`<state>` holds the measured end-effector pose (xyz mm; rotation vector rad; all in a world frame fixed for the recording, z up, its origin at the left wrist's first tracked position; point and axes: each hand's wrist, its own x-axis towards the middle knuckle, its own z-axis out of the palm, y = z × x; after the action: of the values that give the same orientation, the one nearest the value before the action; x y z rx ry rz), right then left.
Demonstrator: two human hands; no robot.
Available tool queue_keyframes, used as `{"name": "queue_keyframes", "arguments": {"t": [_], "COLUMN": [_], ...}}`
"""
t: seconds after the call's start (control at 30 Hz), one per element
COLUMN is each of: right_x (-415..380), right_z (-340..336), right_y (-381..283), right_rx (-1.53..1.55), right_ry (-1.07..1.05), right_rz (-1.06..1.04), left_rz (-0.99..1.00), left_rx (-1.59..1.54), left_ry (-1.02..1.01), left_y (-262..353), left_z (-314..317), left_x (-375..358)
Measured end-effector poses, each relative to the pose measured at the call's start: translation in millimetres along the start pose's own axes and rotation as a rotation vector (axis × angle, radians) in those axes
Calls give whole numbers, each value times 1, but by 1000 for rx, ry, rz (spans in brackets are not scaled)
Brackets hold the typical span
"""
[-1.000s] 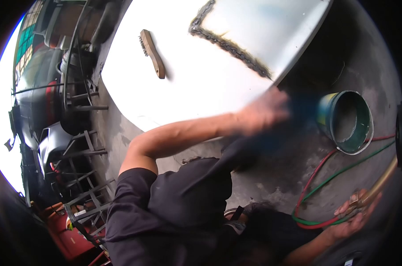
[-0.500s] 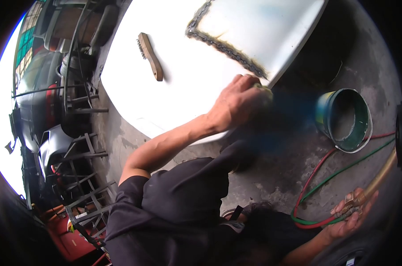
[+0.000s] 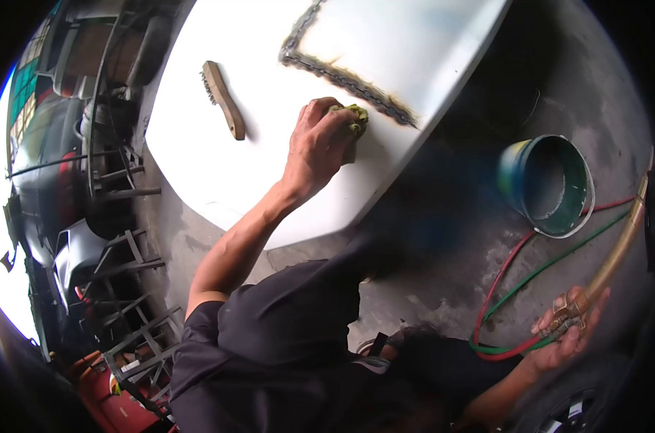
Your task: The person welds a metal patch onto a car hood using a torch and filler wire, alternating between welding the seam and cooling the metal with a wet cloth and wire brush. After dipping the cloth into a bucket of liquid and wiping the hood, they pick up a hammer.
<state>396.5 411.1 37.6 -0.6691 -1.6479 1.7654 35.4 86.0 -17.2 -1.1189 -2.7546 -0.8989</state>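
My left hand [image 3: 319, 141] is closed around a crumpled yellow-green cloth [image 3: 358, 117] on the white panel [image 3: 270, 169]. Just above and to the right of it runs a dark, scorched L-shaped weld seam [image 3: 356, 85]. Down at the lower right, my right hand [image 3: 569, 328] grips the brass torch [image 3: 620, 245] near its fittings, where a red hose [image 3: 497, 281] and a green hose [image 3: 537, 272] join. A wire brush [image 3: 225, 101] with a wooden handle lies on the panel, to the left of the cloth.
A green bucket [image 3: 556, 186] stands on the concrete floor at the right, beside the hoses. Metal frames [image 3: 129, 252] and a vehicle [image 3: 53, 155] are at the left. Part of a wheel [image 3: 569, 418] shows at the bottom right.
My left hand has moved leftward with the cloth, from the panel's edge onto its surface. The view has shifted slightly. My right hand still holds the torch, which now points more steeply upward.
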Motion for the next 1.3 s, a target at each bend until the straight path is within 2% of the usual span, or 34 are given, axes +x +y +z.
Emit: {"name": "queue_keyframes", "arguments": {"t": [0.03, 0.13, 0.2, 0.23, 0.3, 0.33, 0.37, 0.43, 0.47, 0.5, 0.53, 0.57, 0.63, 0.67, 0.77, 0.83, 0.9, 0.93, 1.0, 1.07, 1.13, 1.17, 1.2, 1.23, 1.3], "right_x": [0, 1, 2, 1, -1, -2, -4, -7, -8, -8, -9, -10, -11, -11, -17, -22, -24, -22, -19, -18, -16, -19, -19, -21, -25], "right_z": [0, 5, 5, 4, 1, -4, -7, -6, -5, -7, -10, -14, -21, -24, -29, -30, -33, -32, -26, -23, -18, -13, -7, -7, -12], "right_y": [0, 0, 1, 1, 1, 1, 2, 0, -1, -1, -2, -2, -3, -4, -9, -6, -7, -8, -9, -12, -14, -18, -20, -22, -19], "right_rx": [-20, -64, -83, -87, -87, -92, -97, -100, -107, -106, -108, -109, -82, -52, -27, -10, -15, -10, 3, -9, -8, -26, -33, -23, -74], "right_ry": [20, 40, 46, 41, 43, 25, 9, 56, 91, 94, 105, 113, 73, 49, 55, 72, 88, 75, 61, 50, 32, 80, 116, 98, 76], "right_rz": [5, 4, 9, 15, 13, -1, -14, 1, 15, 18, 16, 15, 5, -11, -24, -33, -48, -40, -43, -55, -61, -50, -37, -25, -64], "left_rz": [0, 218, 451, 445, -70, -166, -141, 6, -57, -26, 394, 523, 497, 502, 302, 205, 217, 294, 419, 504, 521, 602, 531, 348, 468], "left_rx": [9, 90, 239, 242, -270, 78, 508, 381, 135, -289, 144, -16, -28, -30, 20, 184, 386, 326, 127, 22, 217, 376, 506, 440, 513], "left_ry": [-1, -32, 30, 26, 62, 208, 376, 116, -22, 33, -69, -300, -483, -481, -306, -303, -156, -131, -143, -432, -666, -738, -870, -946, -833], "left_y": [-4, -20, -76, -112, -170, -173, -182, -157, -151, -139, -64, -17, 31, 35, 23, 10, 33, 46, 62, 81, 89, 86, 90, 110, 88], "left_z": [1, 7, 7, -3, -35, -49, -51, -35, -4, 37, 33, 34, 34, 28, 0, -13, -15, -5, 33, 84, 142, 174, 208, 207, 279], "left_x": [5, 27, 49, 66, 99, 104, 107, 97, 79, 41, 32, 24, 1, -1, 0, 7, 15, 25, 37, 64, 91, 106, 121, 132, 137]}}
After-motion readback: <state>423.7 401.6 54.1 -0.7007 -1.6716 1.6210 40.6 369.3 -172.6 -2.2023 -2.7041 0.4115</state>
